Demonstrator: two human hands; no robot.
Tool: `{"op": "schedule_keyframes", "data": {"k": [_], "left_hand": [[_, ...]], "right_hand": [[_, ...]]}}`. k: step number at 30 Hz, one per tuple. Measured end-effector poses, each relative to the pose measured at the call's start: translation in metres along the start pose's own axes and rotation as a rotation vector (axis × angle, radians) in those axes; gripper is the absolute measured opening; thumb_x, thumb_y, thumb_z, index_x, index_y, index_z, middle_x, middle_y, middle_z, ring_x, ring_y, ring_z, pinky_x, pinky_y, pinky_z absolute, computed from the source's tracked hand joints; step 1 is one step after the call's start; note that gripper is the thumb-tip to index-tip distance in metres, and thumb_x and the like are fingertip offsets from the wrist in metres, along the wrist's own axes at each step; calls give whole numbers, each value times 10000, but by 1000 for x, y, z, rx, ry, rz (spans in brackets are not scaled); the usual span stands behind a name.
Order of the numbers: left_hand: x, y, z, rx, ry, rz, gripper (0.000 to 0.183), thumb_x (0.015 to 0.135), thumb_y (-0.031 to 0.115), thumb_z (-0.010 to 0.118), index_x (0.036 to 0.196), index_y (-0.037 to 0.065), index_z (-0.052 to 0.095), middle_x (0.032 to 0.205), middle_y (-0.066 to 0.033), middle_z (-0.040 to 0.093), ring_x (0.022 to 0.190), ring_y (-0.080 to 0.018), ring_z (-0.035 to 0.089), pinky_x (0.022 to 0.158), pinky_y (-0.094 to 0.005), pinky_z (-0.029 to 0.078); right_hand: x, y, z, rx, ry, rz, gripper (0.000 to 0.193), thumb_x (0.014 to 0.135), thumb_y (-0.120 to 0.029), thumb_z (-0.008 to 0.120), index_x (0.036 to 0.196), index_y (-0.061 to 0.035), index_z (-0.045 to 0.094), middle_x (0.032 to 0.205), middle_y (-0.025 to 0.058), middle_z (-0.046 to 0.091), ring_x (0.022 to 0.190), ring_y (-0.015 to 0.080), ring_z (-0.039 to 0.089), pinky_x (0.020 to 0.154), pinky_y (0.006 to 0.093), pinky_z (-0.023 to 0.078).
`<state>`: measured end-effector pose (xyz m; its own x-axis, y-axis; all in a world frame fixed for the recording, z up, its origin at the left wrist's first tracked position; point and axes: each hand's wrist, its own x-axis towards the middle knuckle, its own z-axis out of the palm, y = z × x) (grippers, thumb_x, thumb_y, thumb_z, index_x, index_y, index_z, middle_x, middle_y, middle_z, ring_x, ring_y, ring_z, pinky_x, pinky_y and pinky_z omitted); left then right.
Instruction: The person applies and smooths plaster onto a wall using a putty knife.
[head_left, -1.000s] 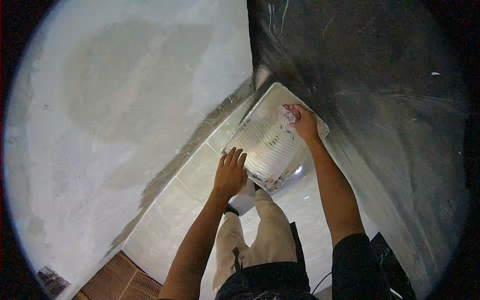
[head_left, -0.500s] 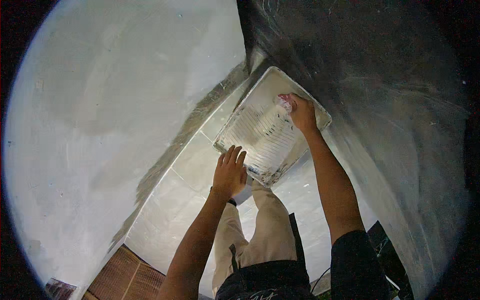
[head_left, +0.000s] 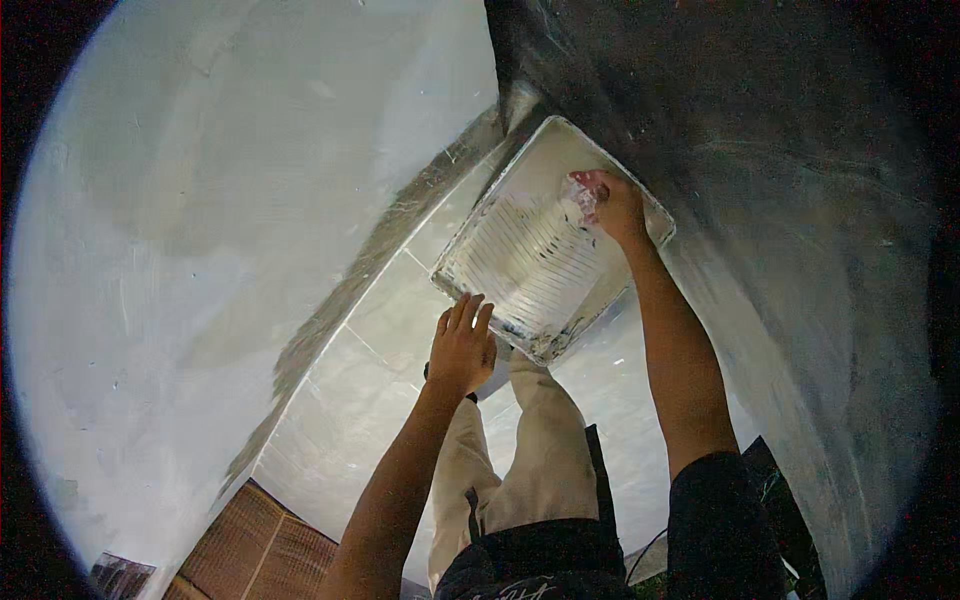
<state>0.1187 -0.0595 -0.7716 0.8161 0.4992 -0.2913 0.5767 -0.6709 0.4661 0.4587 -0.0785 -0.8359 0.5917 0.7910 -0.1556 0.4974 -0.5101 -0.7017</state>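
A paint tray (head_left: 585,265), ribbed and coated with whitish paint with dark specks, lies tilted in view in front of me. My right hand (head_left: 620,208) is over its far right part, fingers closed round a small red, paint-smeared wad (head_left: 583,192). White paint covers part of that wad; its exact kind does not show. My left hand (head_left: 462,345) is at the tray's near left edge. Its fingers are stretched out and slightly apart, the tips at the rim; I cannot tell whether they press on it.
A pale wall (head_left: 220,190), patchily painted, rises on the left, with a grey unpainted strip (head_left: 390,235) along its foot. A dark wall (head_left: 780,170) stands on the right. Light floor tiles (head_left: 340,400) lie below. A brown woven panel (head_left: 250,545) is at the lower left.
My right hand has shifted slightly to the right with the red wad, which shows more white. The tray sits a little higher and further right in view. My left hand has hardly moved.
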Motion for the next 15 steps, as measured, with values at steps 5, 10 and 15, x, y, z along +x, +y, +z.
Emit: {"op": "schedule_keyframes", "data": {"k": [5, 10, 15], "left_hand": [[-7, -8, -1, 12, -13, -35, 517, 852, 179, 575, 1332, 27, 463, 1408, -157, 436, 1369, -328, 356, 1112, -477, 301], [-10, -8, 0, 18, 15, -34, 515, 850, 181, 576, 1329, 28, 468, 1401, -162, 438, 1368, -330, 355, 1112, -478, 301], [-18, -15, -1, 19, -13, -77, 510, 849, 172, 579, 1327, 31, 469, 1407, -170, 427, 1368, -337, 353, 1110, -487, 302]], "right_hand": [[-10, -34, -2, -33, -4, 59, 170, 894, -50, 575, 1034, -41, 671, 951, 157, 702, 878, 289, 708, 738, 392, 559], [-5, -21, -3, 115, -14, 126, 170, 944, -89, 544, 1044, -28, 667, 912, 160, 690, 776, 282, 716, 607, 372, 587], [-2, -30, 3, 449, -63, 262, 169, 948, -80, 553, 1037, -25, 687, 910, 140, 679, 745, 264, 707, 502, 313, 583]]}}
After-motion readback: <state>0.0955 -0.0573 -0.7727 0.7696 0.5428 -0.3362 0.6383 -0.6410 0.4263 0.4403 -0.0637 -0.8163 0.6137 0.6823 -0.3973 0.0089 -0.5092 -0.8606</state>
